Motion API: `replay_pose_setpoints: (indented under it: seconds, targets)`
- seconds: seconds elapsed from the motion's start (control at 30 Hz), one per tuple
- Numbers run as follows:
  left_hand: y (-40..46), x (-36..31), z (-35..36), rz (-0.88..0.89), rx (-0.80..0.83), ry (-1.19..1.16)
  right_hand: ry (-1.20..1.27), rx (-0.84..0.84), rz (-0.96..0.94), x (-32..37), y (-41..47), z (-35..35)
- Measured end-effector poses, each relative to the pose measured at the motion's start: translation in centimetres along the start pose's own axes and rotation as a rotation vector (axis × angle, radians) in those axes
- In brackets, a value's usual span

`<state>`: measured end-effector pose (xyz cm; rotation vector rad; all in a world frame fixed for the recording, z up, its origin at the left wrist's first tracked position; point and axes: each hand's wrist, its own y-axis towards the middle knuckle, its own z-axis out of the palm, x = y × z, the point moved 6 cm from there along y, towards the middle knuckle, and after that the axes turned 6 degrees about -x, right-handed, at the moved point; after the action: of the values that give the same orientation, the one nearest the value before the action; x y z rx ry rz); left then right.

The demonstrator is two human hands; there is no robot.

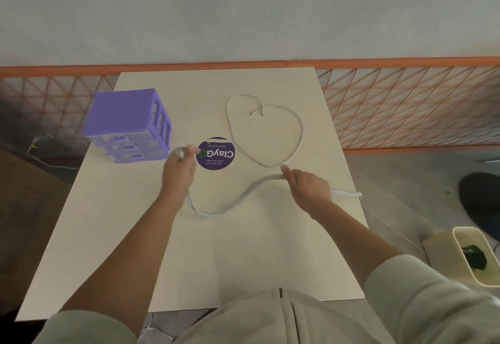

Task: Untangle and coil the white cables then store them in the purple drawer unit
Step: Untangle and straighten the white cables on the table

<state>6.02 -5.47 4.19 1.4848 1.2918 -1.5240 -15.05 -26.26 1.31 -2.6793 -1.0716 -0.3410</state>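
A purple drawer unit (pixel 130 124) with three clear drawers stands at the table's far left, all drawers shut. One white cable (pixel 266 132) lies in a heart-shaped loop at the far middle, both ends meeting inside it. A second white cable (pixel 232 200) sags in a blurred curve between my hands. My left hand (pixel 178 170) is closed on one end of it, just right of the drawer unit. My right hand (pixel 308 186) pinches the same cable near the loop's bottom; its plug end (pixel 349 194) trails to the right table edge.
A round purple sticker (pixel 215 153) reading ClayG lies on the beige table (pixel 243 249) between the drawer unit and the loop. An orange mesh railing (pixel 405 108) runs behind the table. A cream bin (pixel 476 254) stands on the floor at right.
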Motion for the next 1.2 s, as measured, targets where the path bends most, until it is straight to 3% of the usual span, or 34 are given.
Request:
replay_pose_setpoints:
  seconds: [0.17,0.3,0.4,0.53,0.8,1.0,1.2]
  targets:
    - [2.6,0.9,-5.8,-0.155,-0.225,-0.503,-0.077,0.098,0.230,-5.0,-0.3,0.6]
    - [4.0,1.3,-7.4,-0.227,-0.252,-0.696,-0.224,0.152,0.156,-6.0,-0.1,1.4]
    - [4.6,0.5,-7.1,-0.244,-0.235,-0.737,-0.243,0.195,0.175,-5.8,0.5,2.2]
    - [5.9,-1.2,-6.8,-0.257,-0.221,-0.793,-0.093,0.259,0.249,-4.5,2.1,2.8]
    - [8.4,-2.9,-4.6,-0.383,-0.090,-0.842,0.118,0.255,0.132,5.0,7.8,2.4]
    - [9.9,-2.8,-3.9,-0.479,-0.063,-0.815,0.219,0.229,0.101,8.8,12.6,4.6]
    - [10.3,-2.4,-3.4,-0.508,-0.030,-0.710,0.292,0.361,0.193,9.1,14.0,8.4]
